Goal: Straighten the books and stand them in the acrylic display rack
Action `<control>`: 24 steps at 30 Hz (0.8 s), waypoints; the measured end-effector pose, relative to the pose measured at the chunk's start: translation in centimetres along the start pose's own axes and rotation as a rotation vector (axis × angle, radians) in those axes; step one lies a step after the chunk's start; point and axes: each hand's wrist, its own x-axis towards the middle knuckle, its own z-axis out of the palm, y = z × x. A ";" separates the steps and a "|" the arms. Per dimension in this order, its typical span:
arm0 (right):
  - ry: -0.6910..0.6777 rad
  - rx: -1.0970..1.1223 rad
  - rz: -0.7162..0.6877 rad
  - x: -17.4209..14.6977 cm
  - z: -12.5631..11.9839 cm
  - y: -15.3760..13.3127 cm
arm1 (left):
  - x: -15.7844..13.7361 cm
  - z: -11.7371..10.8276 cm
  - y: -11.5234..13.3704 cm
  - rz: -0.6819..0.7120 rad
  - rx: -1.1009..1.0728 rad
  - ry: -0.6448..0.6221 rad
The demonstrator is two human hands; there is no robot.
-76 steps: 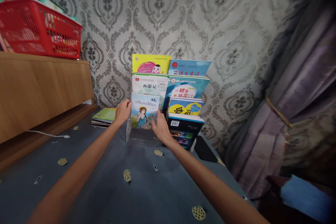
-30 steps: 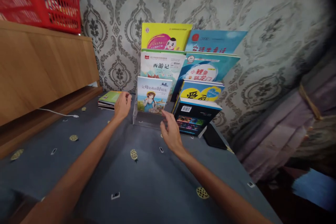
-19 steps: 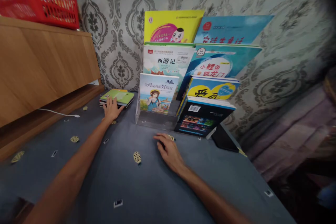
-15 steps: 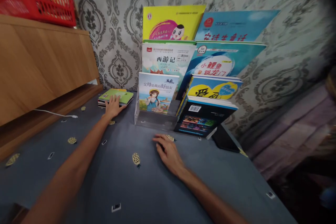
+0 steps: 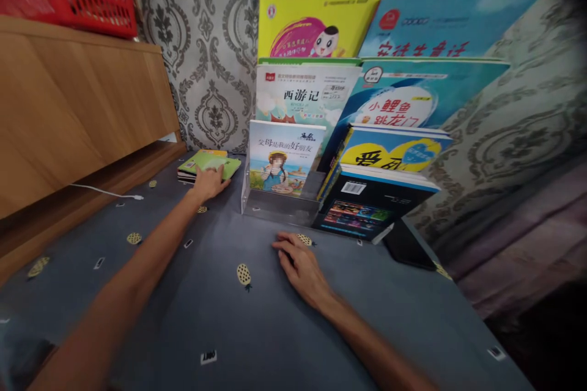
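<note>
Right hand rests on the blue-grey, pineapple-print tablecloth, its fingers loosely curved and parted from the thumb. Left hand, farther forward and well apart from the right, touches the green-covered book on top of a low stack of thin books; whether its fingers clamp the book cannot be told. A white cable lies left of the left hand. Directly beyond the right hand stands a clear acrylic book rack. Its lowest tier shows a picture book with a girl in a yellow hat and, farther right, a black book with a barcode; a flat black slab lies beside the rack on that side. Higher tiers, farther from both hands, bear 西游记, 小鲤鱼跳龙门, a yellow book and 安徒生童话. Beyond the left hand rises damask-patterned wallpaper; to its left, a red plastic basket sits on a wooden cabinet.
</note>
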 end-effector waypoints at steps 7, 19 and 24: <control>-0.016 -0.025 -0.018 0.0 0.0 0.0 | -2.6 -1.1 -0.8 0.087 0.089 -0.001; -0.057 -0.069 -0.031 0.0 0.1 -0.1 | -5.2 -1.3 -0.3 0.104 0.170 -0.030; -0.056 -0.070 -0.043 -0.1 0.2 0.0 | -4.9 -2.0 -0.5 0.158 0.208 -0.089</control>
